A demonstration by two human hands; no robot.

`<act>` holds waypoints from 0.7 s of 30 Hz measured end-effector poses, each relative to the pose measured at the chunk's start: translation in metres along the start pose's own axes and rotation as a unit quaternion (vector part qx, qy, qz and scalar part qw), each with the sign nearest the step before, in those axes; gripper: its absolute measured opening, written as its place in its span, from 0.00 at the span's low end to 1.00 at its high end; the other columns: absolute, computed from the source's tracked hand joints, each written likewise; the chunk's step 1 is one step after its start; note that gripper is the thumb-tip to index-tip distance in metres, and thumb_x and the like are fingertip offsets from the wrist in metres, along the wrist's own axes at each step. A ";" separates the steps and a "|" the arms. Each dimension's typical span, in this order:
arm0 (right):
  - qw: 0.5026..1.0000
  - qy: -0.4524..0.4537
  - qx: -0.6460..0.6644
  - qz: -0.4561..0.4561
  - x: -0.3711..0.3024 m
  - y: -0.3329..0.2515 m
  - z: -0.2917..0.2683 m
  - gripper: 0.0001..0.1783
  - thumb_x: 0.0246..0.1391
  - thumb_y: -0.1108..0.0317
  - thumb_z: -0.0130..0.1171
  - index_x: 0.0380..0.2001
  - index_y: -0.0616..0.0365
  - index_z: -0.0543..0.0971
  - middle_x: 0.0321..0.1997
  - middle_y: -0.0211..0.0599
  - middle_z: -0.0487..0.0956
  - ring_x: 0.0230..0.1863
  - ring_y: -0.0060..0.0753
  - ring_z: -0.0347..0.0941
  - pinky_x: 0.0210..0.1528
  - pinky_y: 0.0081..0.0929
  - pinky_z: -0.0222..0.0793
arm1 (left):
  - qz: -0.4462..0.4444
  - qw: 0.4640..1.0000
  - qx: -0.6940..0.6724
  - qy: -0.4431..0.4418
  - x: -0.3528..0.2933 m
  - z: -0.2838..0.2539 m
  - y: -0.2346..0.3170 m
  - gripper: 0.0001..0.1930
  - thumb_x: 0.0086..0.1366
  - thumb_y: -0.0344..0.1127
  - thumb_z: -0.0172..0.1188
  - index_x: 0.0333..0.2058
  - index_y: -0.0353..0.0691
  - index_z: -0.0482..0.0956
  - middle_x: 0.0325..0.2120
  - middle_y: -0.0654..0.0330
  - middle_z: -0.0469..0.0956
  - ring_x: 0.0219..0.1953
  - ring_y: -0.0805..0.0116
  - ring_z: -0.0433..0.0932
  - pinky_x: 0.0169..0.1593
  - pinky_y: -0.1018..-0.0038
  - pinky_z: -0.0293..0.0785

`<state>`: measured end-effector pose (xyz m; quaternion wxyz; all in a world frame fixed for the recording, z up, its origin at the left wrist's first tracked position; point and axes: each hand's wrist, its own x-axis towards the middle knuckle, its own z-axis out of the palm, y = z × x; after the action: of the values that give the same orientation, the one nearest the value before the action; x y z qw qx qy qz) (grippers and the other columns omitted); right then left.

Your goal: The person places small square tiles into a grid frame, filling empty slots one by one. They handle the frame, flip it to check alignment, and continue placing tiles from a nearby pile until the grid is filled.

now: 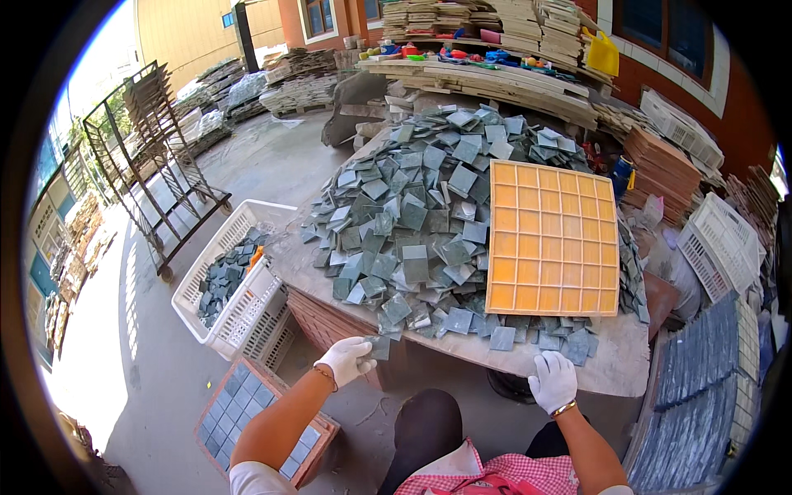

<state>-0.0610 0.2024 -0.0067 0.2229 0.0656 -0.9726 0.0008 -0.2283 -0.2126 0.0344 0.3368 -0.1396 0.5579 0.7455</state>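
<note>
My left hand (346, 360), in a white glove, is closed on a square grey-green stone tile (378, 347) just off the table's front edge. A large heap of similar loose tiles (412, 214) covers much of the table (615, 363). At the table's front edge rests my right hand (553, 382), also gloved, its fingers slightly bent and nothing visible in them. Several loose tiles lie just beyond its fingertips. A yellow tray with a grid of square compartments (553, 239) leans on the right side of the heap, its compartments without tiles.
To my left, a white plastic crate (216, 330) holds tile pieces and something orange. Below it, a second gridded tray (239, 404) filled with tiles sits on a stack. A metal rack (157, 165) stands farther off. Packed tile stacks (693, 404) and white crates (722, 239) line the right.
</note>
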 end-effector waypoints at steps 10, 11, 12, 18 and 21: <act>0.961 0.061 0.215 0.161 -0.004 0.008 -0.008 0.23 0.46 0.61 0.62 0.47 0.54 0.73 0.45 0.39 0.74 0.43 0.41 0.72 0.45 0.37 0.68 | 0.365 0.903 -0.053 -0.221 -0.013 0.159 0.133 0.21 0.70 0.37 0.46 0.57 0.31 0.62 0.47 0.49 0.73 0.45 0.67 0.76 0.49 0.71 0.75; 0.924 0.083 0.303 0.215 -0.001 0.011 -0.001 0.23 0.47 0.62 0.63 0.48 0.55 0.73 0.45 0.39 0.75 0.41 0.40 0.74 0.43 0.36 0.70 | 0.337 0.917 -0.045 -0.210 -0.017 0.155 0.119 0.20 0.70 0.37 0.47 0.56 0.31 0.64 0.46 0.49 0.75 0.43 0.67 0.77 0.47 0.71 0.76; 0.776 0.183 0.499 0.340 -0.005 0.023 0.023 0.24 0.53 0.63 0.61 0.52 0.58 0.71 0.44 0.40 0.76 0.37 0.35 0.76 0.36 0.29 0.73 | 0.298 0.928 -0.036 -0.219 -0.022 0.158 0.096 0.19 0.69 0.36 0.48 0.54 0.30 0.66 0.43 0.50 0.76 0.41 0.65 0.78 0.45 0.71 0.76; 0.350 0.190 0.808 0.433 0.048 0.078 0.028 0.16 0.59 0.58 0.54 0.40 0.61 0.72 0.37 0.37 0.76 0.30 0.26 0.74 0.26 0.19 0.73 | 0.109 0.986 -0.063 -0.108 -0.045 0.106 -0.065 0.14 0.68 0.33 0.49 0.47 0.29 0.70 0.39 0.50 0.77 0.38 0.61 0.78 0.43 0.68 0.76; 0.176 0.132 0.841 0.494 0.060 0.118 0.022 0.25 0.57 0.47 0.53 0.40 0.62 0.71 0.33 0.33 0.72 0.30 0.27 0.70 0.26 0.19 0.70 | 0.062 0.990 -0.114 -0.052 -0.066 0.090 -0.139 0.14 0.68 0.33 0.48 0.47 0.30 0.69 0.39 0.49 0.77 0.37 0.60 0.78 0.43 0.67 0.77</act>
<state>-0.1388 0.3113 0.0030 0.1122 -0.2821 -0.1739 0.9368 -0.0736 -0.1309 0.0006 0.3005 -0.1037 0.4591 0.8296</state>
